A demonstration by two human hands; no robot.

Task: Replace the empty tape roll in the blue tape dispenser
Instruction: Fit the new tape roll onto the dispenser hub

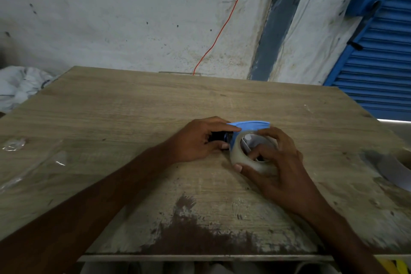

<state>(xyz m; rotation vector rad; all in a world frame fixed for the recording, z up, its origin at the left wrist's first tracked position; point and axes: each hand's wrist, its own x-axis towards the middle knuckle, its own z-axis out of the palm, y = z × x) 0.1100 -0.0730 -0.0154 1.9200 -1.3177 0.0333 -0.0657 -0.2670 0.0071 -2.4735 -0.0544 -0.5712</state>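
Note:
The blue tape dispenser (251,126) lies on the wooden table (155,104), near its middle. My left hand (198,140) grips the dispenser's dark handle end from the left. A clear tape roll (236,151) sits against the dispenser's blue body, tilted toward me. My right hand (278,167) holds this roll, thumb on its near rim and fingers inside the core. The dispenser's hub is hidden behind the roll and my fingers.
Crumpled clear plastic (13,143) lies at the table's left side. Another roll (400,169) sits at the right edge, partly cut off. A stained wall with an orange wire (224,24) stands behind; a blue shutter (382,58) is at right.

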